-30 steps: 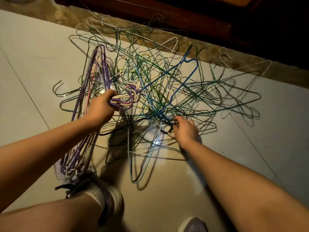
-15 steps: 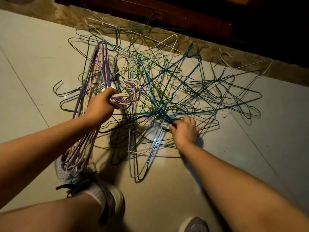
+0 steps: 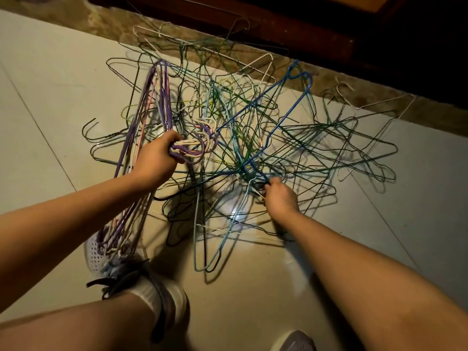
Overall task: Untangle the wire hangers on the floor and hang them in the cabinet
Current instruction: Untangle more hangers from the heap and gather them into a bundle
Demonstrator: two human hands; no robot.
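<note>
My left hand (image 3: 157, 160) clenches the purple hanger bundle (image 3: 192, 150) at its hooks; my right hand (image 3: 281, 198) pinches the hanger tangle (image 3: 244, 168) at its centre.

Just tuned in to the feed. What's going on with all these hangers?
A person is working through a tangled pile of green, blue and white wire hangers on the pale tiled floor. The left hand grips a gathered bundle of purple, pink and white wire hangers by their hooks. The right hand pinches wires at the pile's knotted middle. Most hangers lie tangled, and the inside of the dark wooden cabinet is out of view.
</note>
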